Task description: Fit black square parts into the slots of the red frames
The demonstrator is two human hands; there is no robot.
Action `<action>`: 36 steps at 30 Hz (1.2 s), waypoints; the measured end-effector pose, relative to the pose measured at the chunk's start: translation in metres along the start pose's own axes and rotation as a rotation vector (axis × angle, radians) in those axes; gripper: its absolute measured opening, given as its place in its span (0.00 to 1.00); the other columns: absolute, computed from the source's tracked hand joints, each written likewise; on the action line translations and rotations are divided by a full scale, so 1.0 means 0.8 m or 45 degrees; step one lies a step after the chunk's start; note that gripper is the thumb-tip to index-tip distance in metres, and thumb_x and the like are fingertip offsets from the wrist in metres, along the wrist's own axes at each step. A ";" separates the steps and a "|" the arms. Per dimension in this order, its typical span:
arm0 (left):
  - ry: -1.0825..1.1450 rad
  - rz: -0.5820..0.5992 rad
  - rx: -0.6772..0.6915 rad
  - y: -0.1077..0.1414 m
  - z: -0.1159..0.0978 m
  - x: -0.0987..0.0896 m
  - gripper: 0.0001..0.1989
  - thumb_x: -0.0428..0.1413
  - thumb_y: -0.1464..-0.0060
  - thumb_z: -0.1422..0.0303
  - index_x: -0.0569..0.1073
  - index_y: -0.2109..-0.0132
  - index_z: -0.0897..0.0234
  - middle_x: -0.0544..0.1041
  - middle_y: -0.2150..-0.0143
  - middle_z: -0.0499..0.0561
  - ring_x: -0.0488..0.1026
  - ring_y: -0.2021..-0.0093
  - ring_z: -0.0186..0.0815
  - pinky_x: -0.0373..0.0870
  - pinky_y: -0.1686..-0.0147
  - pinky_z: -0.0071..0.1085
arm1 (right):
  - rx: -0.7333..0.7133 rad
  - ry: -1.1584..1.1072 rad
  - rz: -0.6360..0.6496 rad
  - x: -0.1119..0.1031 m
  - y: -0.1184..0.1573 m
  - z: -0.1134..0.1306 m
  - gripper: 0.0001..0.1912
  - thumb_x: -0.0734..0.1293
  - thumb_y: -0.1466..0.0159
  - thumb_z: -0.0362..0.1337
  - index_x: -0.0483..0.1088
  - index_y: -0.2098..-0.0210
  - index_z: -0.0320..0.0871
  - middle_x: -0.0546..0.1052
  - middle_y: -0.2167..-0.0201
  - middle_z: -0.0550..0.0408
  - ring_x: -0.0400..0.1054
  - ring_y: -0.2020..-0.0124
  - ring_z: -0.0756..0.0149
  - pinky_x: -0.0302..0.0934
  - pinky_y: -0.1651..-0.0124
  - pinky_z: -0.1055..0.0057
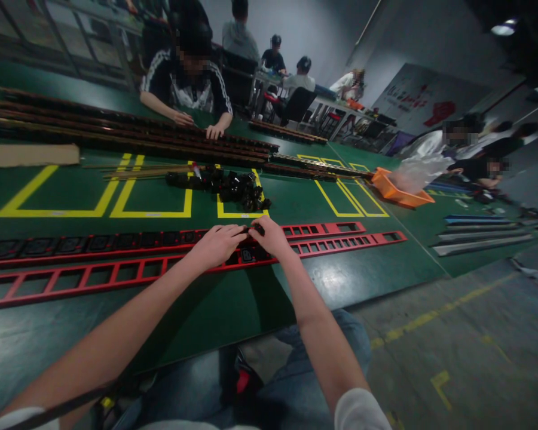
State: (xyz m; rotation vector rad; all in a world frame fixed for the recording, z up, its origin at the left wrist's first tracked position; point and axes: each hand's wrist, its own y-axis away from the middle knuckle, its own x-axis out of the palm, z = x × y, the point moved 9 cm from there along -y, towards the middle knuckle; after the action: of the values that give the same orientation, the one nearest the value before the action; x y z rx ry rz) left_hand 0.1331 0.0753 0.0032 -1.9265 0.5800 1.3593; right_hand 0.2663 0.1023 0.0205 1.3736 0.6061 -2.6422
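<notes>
Two long red slotted frames (327,243) lie side by side on the green table. Black socket modules (101,243) fill the left stretch of the far frame, and another black socket module (247,255) sits in the near one below my hands. Across the far frame lies my left hand (219,243), its fingers stretched out and their tips against a small black part; its thumb is hidden. My right hand (269,237) is closed, pinching that small black part (256,229) just above the far frame. Its exact kind is too small to make out.
Beyond the frames lies a pile of loose black parts (237,188). Long dark strips (130,134) stretch across the table, where a co-worker's hands (214,130) rest. An orange bin (397,190) with a plastic bag and several grey strips (479,239) are at the right.
</notes>
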 end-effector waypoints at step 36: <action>1.112 -0.602 -0.429 0.017 0.063 -0.054 0.07 0.61 0.46 0.67 0.69 0.67 0.61 0.73 0.68 0.47 0.71 0.64 0.35 0.72 0.53 0.37 | -0.039 -0.169 -0.177 -0.003 0.001 -0.015 0.14 0.59 0.39 0.27 0.76 0.65 0.45 0.77 0.62 0.50 0.71 0.56 0.59 0.67 0.47 0.59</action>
State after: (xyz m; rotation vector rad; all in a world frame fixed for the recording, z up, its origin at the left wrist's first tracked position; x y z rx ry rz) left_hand 0.0769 0.1031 0.0293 -2.6974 0.2421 0.2818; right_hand 0.2768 0.1059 0.0158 1.1765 0.7464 -2.7911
